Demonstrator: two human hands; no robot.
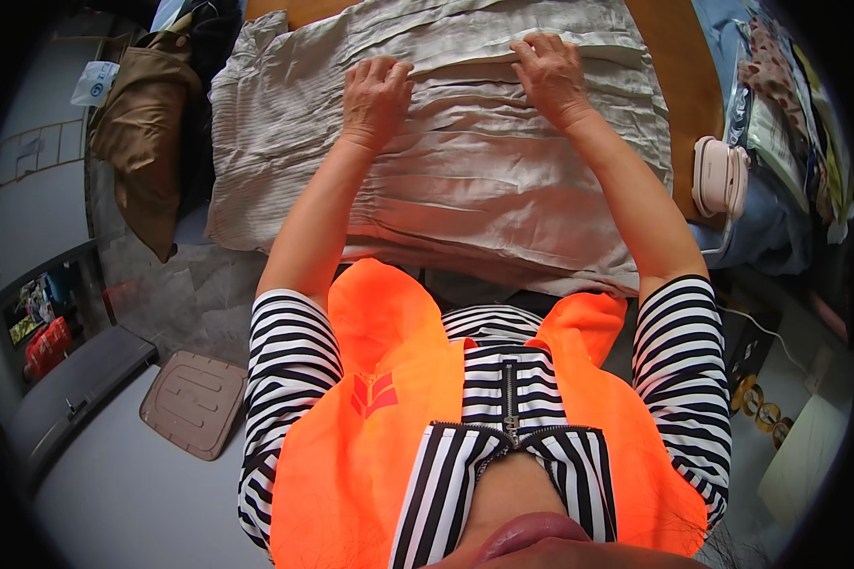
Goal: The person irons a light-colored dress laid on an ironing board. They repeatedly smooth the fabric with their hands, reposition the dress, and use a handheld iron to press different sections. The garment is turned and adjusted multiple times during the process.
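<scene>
A pale grey-beige garment (470, 171), creased all over, is spread in front of me. Its gathered, elastic-like band lies towards the left, and its near edge hangs down by my body. At the upper middle of the cloth my left hand (377, 96) rests with bent fingers, pinching the fabric near a long fold. Farther right along that fold, my right hand (551, 75) has thumb and fingers closed on the cloth. Both palms face down, so the fingertips are partly hidden. A stretch of garment lies between the two hands.
Under the garment shows a brown board (683, 92). A pale pink corded appliance (719, 178) stands at its right edge, beside piled clothes (779, 92). Brown cloth (146, 121) hangs at left. On the floor are a brown plastic lid (193, 402) and a grey case (89, 398).
</scene>
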